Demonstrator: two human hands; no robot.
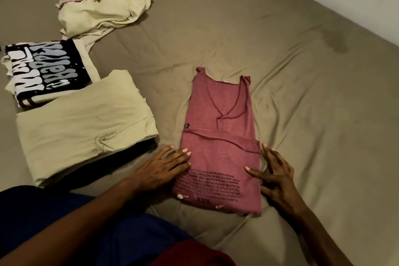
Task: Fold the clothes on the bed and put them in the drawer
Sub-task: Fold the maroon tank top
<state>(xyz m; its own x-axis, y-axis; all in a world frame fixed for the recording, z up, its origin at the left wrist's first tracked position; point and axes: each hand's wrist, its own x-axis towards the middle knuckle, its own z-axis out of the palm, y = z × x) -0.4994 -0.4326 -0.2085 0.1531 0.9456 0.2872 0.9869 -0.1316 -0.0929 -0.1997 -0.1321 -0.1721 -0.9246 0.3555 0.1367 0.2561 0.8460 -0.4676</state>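
Just then my left hand [164,170] lay flat, fingers straight, against the left edge of the pink shirt [222,140], and my right hand [274,175] lay spread on its right edge, thumb on the cloth. That shirt sat partly folded on the bed [302,71]. Folded beige clothes [84,131] lay beside it, near a black printed shirt [47,69] and an unfolded heap [103,4].

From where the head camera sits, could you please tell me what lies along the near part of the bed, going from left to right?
Folded beige garment → left hand → maroon top → right hand → bare bed sheet.
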